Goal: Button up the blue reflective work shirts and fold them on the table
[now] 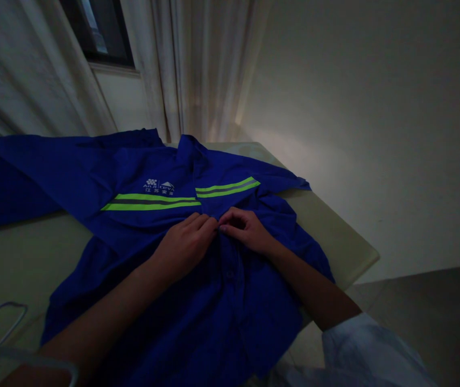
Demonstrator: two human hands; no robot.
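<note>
What the left hand (185,239) and right hand (248,231) pinch at the front of the blue work jacket (197,322) is hidden between their fingertips. The dim button (230,274) below shows too faintly for detail. The jacket's lower end and the left forearm (128,298) run off the bottom edge, as does the pale sleeve (367,344). Some lettering in the chest logo (159,186) is blurred. At left, darker blue cloth (4,199), partly under the jacket sleeve, and a white wire frame (12,352) are cut off. The top edge crops the window (100,32).
</note>
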